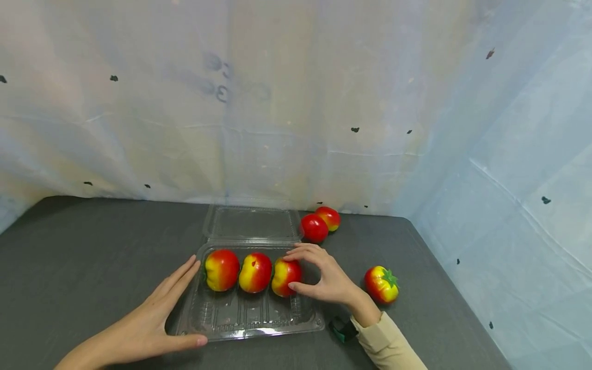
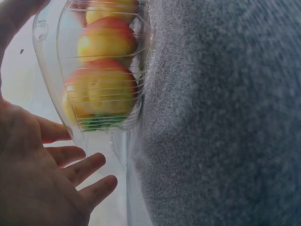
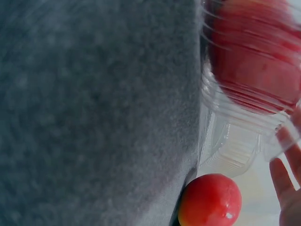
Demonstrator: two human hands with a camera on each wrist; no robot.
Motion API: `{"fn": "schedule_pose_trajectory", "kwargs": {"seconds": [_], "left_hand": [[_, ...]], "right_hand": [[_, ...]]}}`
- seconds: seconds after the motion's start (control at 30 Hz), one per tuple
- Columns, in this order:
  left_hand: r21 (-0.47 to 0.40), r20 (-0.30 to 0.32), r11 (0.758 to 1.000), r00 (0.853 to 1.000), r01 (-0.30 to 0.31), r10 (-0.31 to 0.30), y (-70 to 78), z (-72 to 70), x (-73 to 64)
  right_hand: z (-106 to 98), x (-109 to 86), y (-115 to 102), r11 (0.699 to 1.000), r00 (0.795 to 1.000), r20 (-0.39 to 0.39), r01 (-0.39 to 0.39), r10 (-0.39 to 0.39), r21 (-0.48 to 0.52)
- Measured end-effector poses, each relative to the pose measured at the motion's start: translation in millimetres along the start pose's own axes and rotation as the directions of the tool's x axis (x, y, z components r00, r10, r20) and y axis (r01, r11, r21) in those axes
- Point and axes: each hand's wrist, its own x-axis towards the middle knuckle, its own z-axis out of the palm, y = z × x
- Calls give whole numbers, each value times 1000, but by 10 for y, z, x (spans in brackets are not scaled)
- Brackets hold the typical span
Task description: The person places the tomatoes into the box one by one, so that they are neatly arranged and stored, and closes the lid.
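A clear plastic clamshell box (image 1: 240,313) lies with its hinged lid (image 1: 252,223) folded back. Three red-and-yellow fruits stand in a row along its far side: the left fruit (image 1: 223,271), the middle fruit (image 1: 255,272) and the right fruit (image 1: 280,280). My right hand (image 1: 326,277) holds the right fruit between thumb and fingers, inside the box. With fingers spread, my left hand (image 1: 143,324) is at the box's left end; in the left wrist view a finger touches the box rim (image 2: 51,99). Green leaves (image 2: 101,122) show on the nearest fruit there.
Two more fruits (image 1: 314,228) sit behind the box beside the lid. Another fruit (image 1: 381,284) with a green leafy cap lies to the right of my right hand. A dark strap-like item (image 1: 343,329) is by my right wrist. Pale sheeting (image 1: 296,103) borders the dark table (image 1: 92,246).
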Motion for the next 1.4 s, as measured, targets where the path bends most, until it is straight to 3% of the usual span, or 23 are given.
{"fn": "schedule_pose_trajectory", "kwargs": {"seconds": [0.37,0.73,1.03,1.4], "left_hand": [[2,-7,1000,1000,-10,10,0,-3,3],[-20,-14,999,999,-45,44,-2,-3,7],[-17,-5,999,1000,-31,31,-16,2,5],[-25,-7,998,999,-49,49,-29,10,15]], "right_hand": [[-8,-1,-16,999,999,-51,-16,13,-50],[-14,-21,-41,998,998,-56,-27,23,-59],[-51,-85,-67,998,996,-87,-25,20,-56],[-186,-231,-90,992,991,-103,-95,86,-81]]}}
